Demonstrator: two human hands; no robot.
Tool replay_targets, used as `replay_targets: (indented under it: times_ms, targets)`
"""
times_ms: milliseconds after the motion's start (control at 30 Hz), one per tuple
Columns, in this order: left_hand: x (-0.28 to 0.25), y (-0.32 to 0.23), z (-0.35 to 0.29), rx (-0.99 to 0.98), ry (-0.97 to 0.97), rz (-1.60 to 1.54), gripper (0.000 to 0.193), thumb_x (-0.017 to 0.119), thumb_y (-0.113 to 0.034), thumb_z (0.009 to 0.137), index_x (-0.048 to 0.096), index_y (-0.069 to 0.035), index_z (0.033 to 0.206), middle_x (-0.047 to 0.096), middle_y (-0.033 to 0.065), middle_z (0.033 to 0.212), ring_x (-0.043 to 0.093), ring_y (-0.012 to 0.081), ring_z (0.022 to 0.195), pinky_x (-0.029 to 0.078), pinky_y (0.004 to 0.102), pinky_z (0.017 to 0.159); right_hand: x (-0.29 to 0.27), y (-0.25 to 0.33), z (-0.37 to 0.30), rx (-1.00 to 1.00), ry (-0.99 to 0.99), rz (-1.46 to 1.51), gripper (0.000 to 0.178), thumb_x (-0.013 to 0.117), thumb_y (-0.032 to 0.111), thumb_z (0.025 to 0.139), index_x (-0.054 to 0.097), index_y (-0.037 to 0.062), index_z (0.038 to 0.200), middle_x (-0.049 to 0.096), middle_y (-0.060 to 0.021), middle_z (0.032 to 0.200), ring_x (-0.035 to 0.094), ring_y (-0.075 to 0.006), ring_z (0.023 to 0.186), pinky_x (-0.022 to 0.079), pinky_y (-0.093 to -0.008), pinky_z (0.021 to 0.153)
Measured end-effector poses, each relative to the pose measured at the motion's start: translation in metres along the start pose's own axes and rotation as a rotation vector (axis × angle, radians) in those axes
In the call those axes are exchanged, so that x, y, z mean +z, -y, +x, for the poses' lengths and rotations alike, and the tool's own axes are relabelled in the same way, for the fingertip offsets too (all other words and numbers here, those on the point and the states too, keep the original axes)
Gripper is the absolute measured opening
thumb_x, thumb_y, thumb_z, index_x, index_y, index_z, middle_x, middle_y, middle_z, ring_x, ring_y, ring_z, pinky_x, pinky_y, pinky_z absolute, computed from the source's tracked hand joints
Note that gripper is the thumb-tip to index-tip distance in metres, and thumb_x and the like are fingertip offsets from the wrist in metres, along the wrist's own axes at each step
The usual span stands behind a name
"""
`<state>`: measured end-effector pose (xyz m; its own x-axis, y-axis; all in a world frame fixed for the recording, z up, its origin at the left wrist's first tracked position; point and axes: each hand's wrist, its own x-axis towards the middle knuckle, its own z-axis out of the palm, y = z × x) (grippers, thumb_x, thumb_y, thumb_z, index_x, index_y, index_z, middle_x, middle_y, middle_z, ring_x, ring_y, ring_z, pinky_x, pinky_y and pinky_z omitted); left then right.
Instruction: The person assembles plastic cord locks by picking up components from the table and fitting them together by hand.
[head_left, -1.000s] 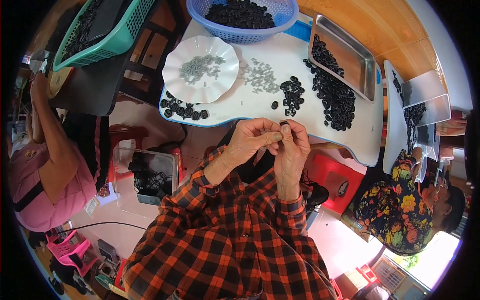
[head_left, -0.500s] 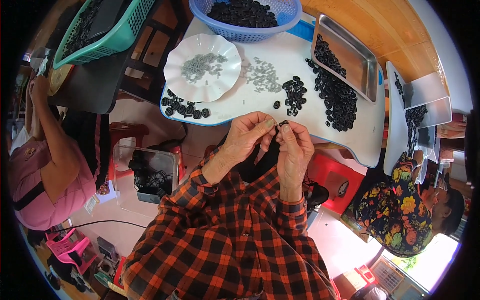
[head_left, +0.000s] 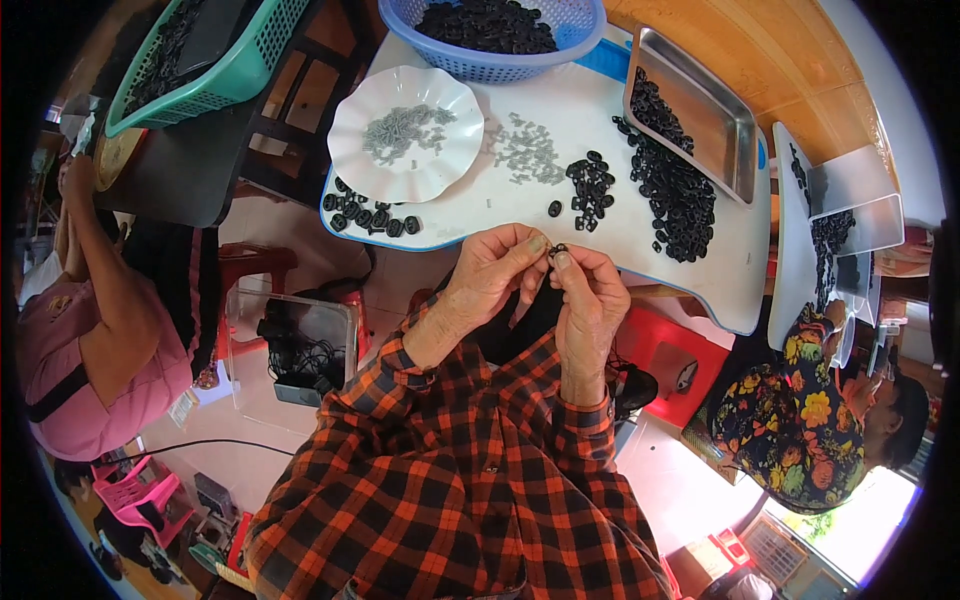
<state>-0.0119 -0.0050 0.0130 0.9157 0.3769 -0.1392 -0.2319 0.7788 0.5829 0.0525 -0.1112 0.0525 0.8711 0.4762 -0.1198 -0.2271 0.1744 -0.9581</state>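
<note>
My right hand point(head_left: 588, 292) pinches a small black oval part point(head_left: 558, 248) between thumb and forefinger, just off the table's near edge. My left hand point(head_left: 498, 266) is closed in a pinch right against that part; whatever its fingertips hold is too small to make out. Beyond my hands lie a cluster of black oval parts point(head_left: 592, 184) and a single one point(head_left: 555, 209). Small grey translucent pieces point(head_left: 528, 150) are spread on the white table point(head_left: 500, 215), and more are heaped in a white scalloped plate point(head_left: 350, 135).
Finished-looking black pieces point(head_left: 372, 218) sit at the table's left corner. A larger black pile point(head_left: 675, 200) spills from a metal tray point(head_left: 720, 150). A blue basket point(head_left: 490, 66) stands at the back. One person point(head_left: 110, 340) is at the left, another point(head_left: 800, 420) at the right.
My right hand's fingertips and the black part have shifted slightly left, closing up against my left fingertips. The things on the table have not moved.
</note>
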Motion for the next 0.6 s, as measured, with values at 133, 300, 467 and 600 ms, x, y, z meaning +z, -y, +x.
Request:
replay_targets:
  times_ms: [133,300,467,600]
  targets:
    - [0.0014,-0.0022,-0.0005,0.003,-0.026,0.003,0.020,0.054,-0.016,0.093,0.058,0.004,0.093,0.058,0.0044,0.072,0.053,0.0077,0.053,0.046,0.0196,0.045,-0.0013,-0.0015,0.0001,-0.005,0.002,-0.059,0.010,0.062,0.001,0.084,0.062,-0.0037,0.093,0.063,-0.0042,0.082,0.053,-0.0060,0.069,0.043,-0.0172,0.064]
    - [-0.0006,-0.0030,-0.0007,-0.006,-0.029,-0.003,0.021,0.055,-0.017,0.093,0.058,0.004,0.093,0.058,0.0044,0.072,0.052,0.0078,0.052,0.045,0.0196,0.045,0.0014,0.0007,-0.0013,0.023,0.008,-0.029,0.010,0.061,0.001,0.084,0.062,-0.0035,0.093,0.063,-0.0047,0.083,0.053,-0.0063,0.069,0.043,-0.0175,0.064]
    - [0.0010,-0.0046,-0.0024,0.001,-0.046,0.012,0.020,0.055,-0.016,0.093,0.058,0.004,0.093,0.058,0.0044,0.072,0.053,0.0078,0.052,0.045,0.0195,0.044,-0.0001,-0.0014,-0.0018,0.007,0.012,-0.056,0.010,0.061,0.001,0.084,0.062,-0.0034,0.093,0.063,-0.0047,0.083,0.054,-0.0064,0.069,0.043,-0.0177,0.065]
    - [0.0001,-0.0043,-0.0016,-0.006,-0.034,0.008,0.020,0.056,-0.015,0.092,0.058,0.004,0.093,0.058,0.0044,0.072,0.053,0.0076,0.052,0.046,0.0195,0.045,-0.0001,-0.0001,-0.0014,0.005,0.011,-0.061,0.010,0.062,0.001,0.084,0.062,-0.0033,0.092,0.063,-0.0045,0.082,0.053,-0.0064,0.069,0.043,-0.0179,0.065]
